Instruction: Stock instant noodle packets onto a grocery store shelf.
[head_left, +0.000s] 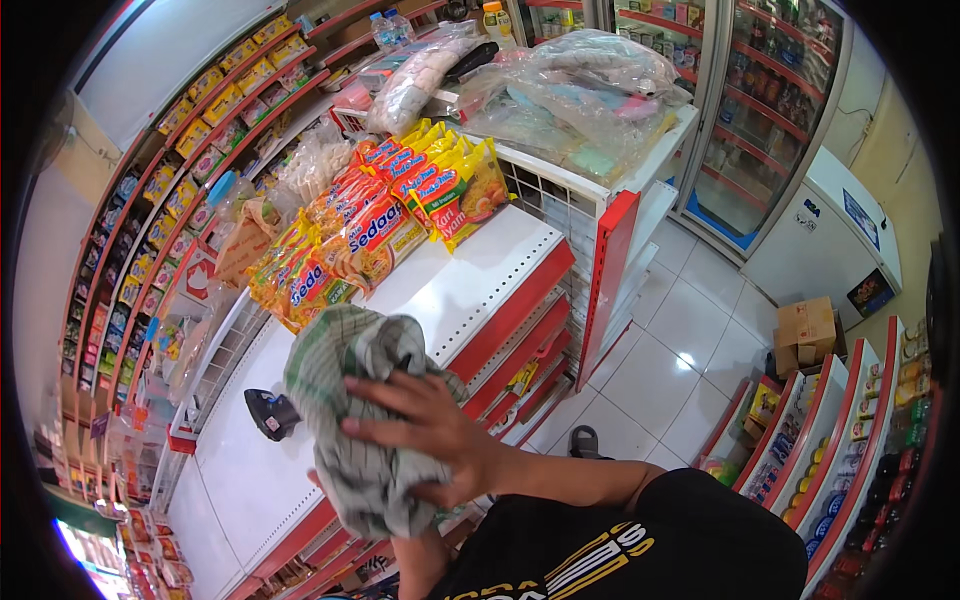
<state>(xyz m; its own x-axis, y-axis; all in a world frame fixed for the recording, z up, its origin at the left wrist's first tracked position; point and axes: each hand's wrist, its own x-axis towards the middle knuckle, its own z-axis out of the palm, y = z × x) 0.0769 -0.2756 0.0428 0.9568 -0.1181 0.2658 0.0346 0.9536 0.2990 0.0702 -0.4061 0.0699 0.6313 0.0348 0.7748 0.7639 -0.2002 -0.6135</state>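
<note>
A crumpled grey-green checked cloth (360, 450) is held up over the white top shelf (217, 480) of a display rack. My right hand (427, 431) presses on the cloth from the right, its fingers spread across the folds. Most of my left hand (315, 480) is hidden behind the cloth; only fingertips at its left edge and the wrist below show. Just left of the cloth is a dark plastic object (271, 414), partly covered, whose kind I cannot tell. Beyond the cloth, Mie Sedaap instant noodle packets (367, 232) and Indomie packets (457, 195) stand in rows on the shelf.
A plastic-covered pile (570, 97) lies on the adjoining rack, whose red end panel (611, 277) juts out. Stocked shelves (217, 112) line the left. A drinks fridge (765, 112), a white chest freezer (817, 217) and a cardboard box (806, 330) stand beyond the tiled floor (675, 315).
</note>
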